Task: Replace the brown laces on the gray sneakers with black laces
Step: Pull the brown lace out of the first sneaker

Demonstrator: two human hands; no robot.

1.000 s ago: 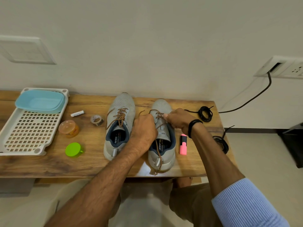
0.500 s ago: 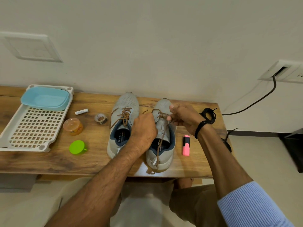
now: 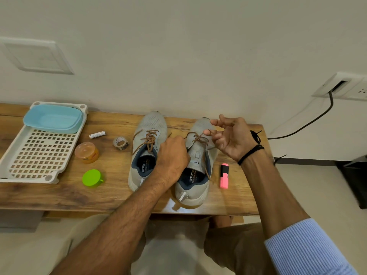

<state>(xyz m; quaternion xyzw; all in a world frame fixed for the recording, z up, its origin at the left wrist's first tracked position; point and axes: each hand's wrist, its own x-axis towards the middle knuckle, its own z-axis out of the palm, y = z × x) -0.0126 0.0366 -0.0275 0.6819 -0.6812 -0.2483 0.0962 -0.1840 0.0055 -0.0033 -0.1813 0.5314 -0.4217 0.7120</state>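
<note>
Right hand (image 3: pixel 230 135), centre-right of frame, pinches lace (image 3: pixel 198 138) above sneaker (image 3: pixel 198 155); left hand (image 3: pixel 172 155) curled against sneaker, grip indeterminate.

The wall (image 3: pixel 178 56) stands close behind both sneaker toes. The left hand (image 3: pixel 172 155) lies across the narrow gap between the left sneaker (image 3: pixel 153 124) and right sneaker (image 3: pixel 198 155); the right hand (image 3: pixel 231 136) hovers by the right one's toe. A white tube (image 3: pixel 97 134), tape roll (image 3: pixel 120 143), orange jar (image 3: pixel 86 152) and green cap (image 3: pixel 92 178) dot the wood between tray (image 3: pixel 39 151) and sneakers. Bare table (image 3: pixel 238 195) lies right of the pink highlighter (image 3: pixel 224 176).
</note>
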